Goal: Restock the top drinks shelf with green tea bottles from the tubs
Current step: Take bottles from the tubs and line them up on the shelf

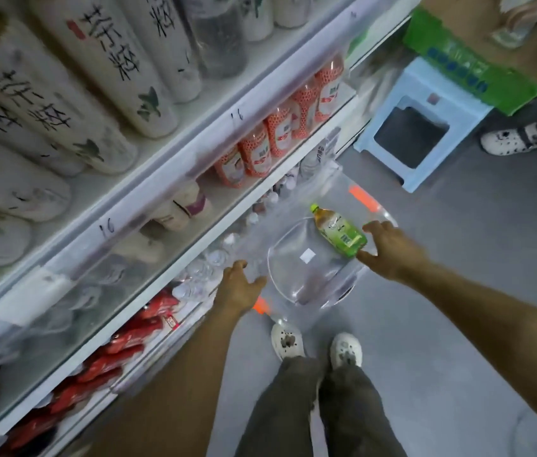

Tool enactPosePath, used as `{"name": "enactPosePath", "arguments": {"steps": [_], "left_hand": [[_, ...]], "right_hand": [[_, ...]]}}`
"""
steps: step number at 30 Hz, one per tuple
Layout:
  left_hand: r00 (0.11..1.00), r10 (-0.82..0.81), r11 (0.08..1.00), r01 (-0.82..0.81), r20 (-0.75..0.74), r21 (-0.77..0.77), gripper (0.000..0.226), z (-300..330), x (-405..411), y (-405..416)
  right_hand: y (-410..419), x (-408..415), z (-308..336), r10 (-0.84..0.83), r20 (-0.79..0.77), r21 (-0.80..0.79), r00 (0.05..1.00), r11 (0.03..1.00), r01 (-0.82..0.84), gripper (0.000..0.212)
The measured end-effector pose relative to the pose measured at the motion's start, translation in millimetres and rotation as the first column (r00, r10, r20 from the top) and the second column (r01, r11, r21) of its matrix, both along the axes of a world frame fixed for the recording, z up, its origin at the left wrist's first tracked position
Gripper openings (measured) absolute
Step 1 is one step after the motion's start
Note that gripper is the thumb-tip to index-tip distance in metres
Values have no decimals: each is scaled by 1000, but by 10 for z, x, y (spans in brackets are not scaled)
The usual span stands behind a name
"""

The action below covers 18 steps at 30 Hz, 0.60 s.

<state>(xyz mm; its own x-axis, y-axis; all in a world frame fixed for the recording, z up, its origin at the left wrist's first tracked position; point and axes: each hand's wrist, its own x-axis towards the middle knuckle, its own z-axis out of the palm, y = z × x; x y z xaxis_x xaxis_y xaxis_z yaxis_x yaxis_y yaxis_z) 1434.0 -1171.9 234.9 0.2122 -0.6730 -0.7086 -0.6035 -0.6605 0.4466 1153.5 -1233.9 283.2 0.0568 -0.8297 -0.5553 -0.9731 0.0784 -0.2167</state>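
Observation:
One green tea bottle [339, 231] with a green cap and label lies on its side in a clear plastic tub [296, 285] on the floor by the shelving. My right hand [389, 250] hovers just right of the bottle's base, fingers spread around it, not gripping. My left hand [239, 286] reaches down at the tub's left rim, fingers relaxed and holding nothing. The top shelf [168, 153] at upper left holds rows of white-labelled bottles [102, 61] with black characters.
Lower shelves carry orange-dotted bottles [280, 130], clear bottles and red packs [118, 351]. A light blue stool [425, 120] stands beyond the tub, with a green-edged cardboard box [478, 70] above it. Another person's shoe [511, 143] is at right. My own feet [316, 347] stand just behind the tub.

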Motion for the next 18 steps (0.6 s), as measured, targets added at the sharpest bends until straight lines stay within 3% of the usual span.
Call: {"name": "enactPosePath", "arguments": {"steps": [7,11,13,18], "left_hand": [[961,215,964,-237,174,119,81,-759,-76,94],[898,411,889,-433,157,150,87,-1214,-107,1],[864,487,854,-502,130,139,80,-1369,-106,-63],[861,473,880,-472,187,-51,48,-1576,-139,12]], "right_hand": [[-347,-68,-970,96,-6,159,995,983,-94,64],[-586,-65,-1509,85,-30,155,996,985,-79,69],[-705,-35,-1737,70,-34,141,997,988,-65,69],[-963,9,-2255,-14,-41,78,999,997,18,71]]}}
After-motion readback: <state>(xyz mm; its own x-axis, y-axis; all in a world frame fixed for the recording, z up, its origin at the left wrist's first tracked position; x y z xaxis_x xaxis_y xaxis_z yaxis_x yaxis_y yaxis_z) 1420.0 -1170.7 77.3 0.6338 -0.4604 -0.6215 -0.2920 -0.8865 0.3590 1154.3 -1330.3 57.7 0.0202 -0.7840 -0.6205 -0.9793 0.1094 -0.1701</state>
